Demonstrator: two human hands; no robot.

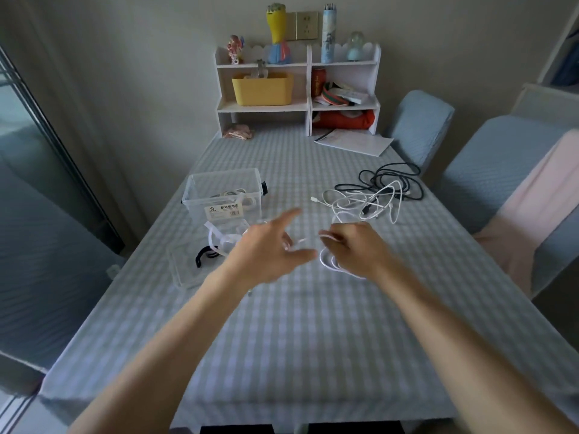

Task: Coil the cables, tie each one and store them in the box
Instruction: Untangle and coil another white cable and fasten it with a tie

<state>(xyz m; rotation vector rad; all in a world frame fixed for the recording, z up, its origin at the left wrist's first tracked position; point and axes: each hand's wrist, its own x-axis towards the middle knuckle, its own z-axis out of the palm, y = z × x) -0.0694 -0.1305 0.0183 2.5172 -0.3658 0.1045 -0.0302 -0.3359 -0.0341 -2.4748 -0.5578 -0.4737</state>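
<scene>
Holding a coiled white cable (329, 261) just above the checked counter (313, 339), the right hand (357, 249) has its grip curled round the loops, while the left hand (269, 245) spreads wide, forefinger pointing out, with a strand of that cable running between the two; whether the left fingers pinch it is blurred. Behind the left hand stands the clear box (224, 195), open, with a few light cables lying coiled at its bottom. Its clear lid (185, 270) lies flat on the counter just in front, carrying white ties (219, 241) and a black tie (203, 255). Farther right, a loose tangle of white cables (363, 202) overlaps a black cable (394, 180). On the white shelf (297, 86) at the back sits a yellow bin (263, 89), its contents hard to make out.
</scene>
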